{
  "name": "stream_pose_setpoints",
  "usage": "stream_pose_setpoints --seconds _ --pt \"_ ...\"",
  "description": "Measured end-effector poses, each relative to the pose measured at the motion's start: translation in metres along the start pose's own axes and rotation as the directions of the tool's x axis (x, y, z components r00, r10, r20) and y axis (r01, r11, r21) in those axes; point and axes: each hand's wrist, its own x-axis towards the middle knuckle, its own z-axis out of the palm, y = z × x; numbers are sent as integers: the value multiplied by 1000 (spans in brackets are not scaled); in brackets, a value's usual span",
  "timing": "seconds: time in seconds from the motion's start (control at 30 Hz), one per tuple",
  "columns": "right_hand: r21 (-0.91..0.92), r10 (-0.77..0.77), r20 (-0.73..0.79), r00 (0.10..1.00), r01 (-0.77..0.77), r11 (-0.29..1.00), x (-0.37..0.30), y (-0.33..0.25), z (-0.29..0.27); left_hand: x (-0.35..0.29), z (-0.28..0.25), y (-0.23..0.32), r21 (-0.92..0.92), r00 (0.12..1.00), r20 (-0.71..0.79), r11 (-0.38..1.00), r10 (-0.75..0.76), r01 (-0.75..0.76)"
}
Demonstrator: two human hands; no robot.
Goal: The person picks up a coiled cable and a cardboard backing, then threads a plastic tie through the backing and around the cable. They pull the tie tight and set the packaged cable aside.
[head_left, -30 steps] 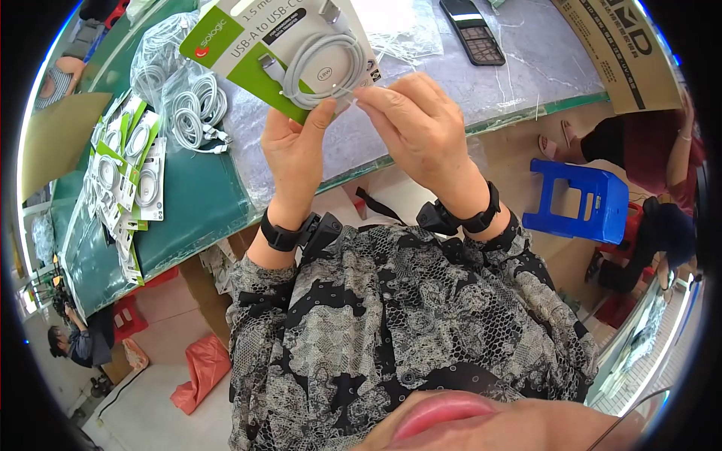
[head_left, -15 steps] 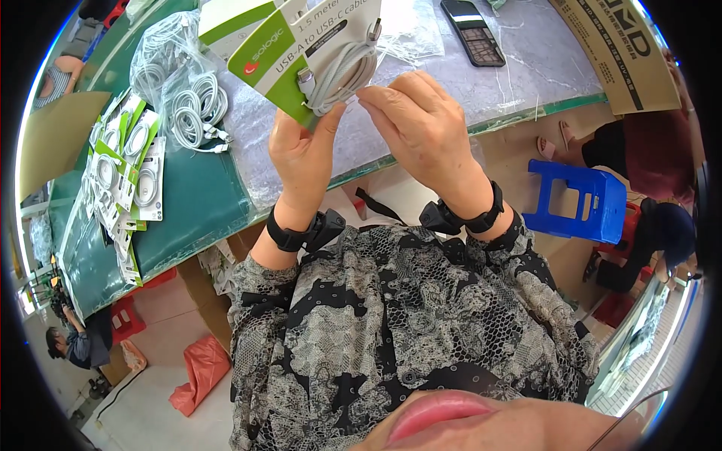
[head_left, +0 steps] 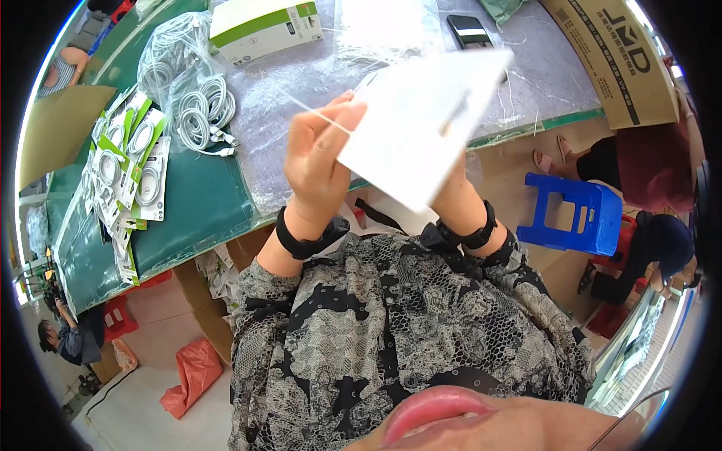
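Observation:
The white back of a cable card [head_left: 421,128] faces me, tilted above the table's front edge. My right hand [head_left: 456,192] is behind its lower right part and holds it; the card hides its fingers. At the card's left edge, my left hand [head_left: 320,150] is closed, thumb and fingers pinching a thin white tie [head_left: 304,104] that sticks out to the upper left. The coiled cable on the card's front is hidden from here. A small slot [head_left: 453,113] shows in the card.
Left on the green table [head_left: 197,214] lie several carded cables [head_left: 107,171]. Beyond them are loose coiled cables [head_left: 197,129] and a clear bag of cables [head_left: 171,56]. A green-white box [head_left: 265,36], a phone [head_left: 468,31] and a cardboard carton [head_left: 611,64] are farther back. A blue stool [head_left: 575,218] stands right.
The card has turned from its printed front with the coiled cable to its white back and moved right and lower. My right hand has gone behind it; my left now pinches the tie.

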Motion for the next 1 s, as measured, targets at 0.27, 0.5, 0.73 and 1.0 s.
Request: stream_pose_setpoints --seconds 0.27,0.5,0.73,1.0 --pt "-32 82 117 990 -78 996 -70 0 -83 -9 -6 11 30 995 -16 995 95 -94" --pt "-68 170 204 964 -159 985 -75 10 -75 -12 -12 6 84 998 19 994 66 -67" --pt "-50 218 249 944 -212 976 -84 17 -69 -14 -20 7 89 999 -13 996 32 -31" --pt "284 83 131 988 -118 952 -19 -10 1 -24 -25 10 -177 937 -30 924 -348 338"
